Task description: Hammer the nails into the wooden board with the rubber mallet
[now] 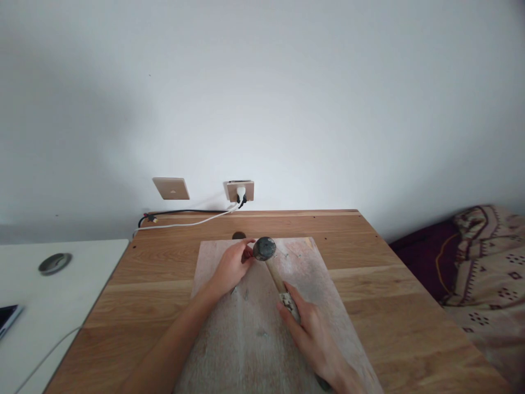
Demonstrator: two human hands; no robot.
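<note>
A pale worn board (246, 328) lies on a wooden table (389, 306). My right hand (311, 331) is wrapped round the wooden handle of a hammer (270, 260), whose dark metal head is raised over the far part of the board. My left hand (232, 265) rests on the board just left of the hammer head, fingers pinched together on something too small to make out.
A wall socket (240, 190) with a white plug and cables (184, 219) sits behind the table. A white desk (53, 295) with a round grommet stands to the left. Patterned bedding (484, 262) lies to the right.
</note>
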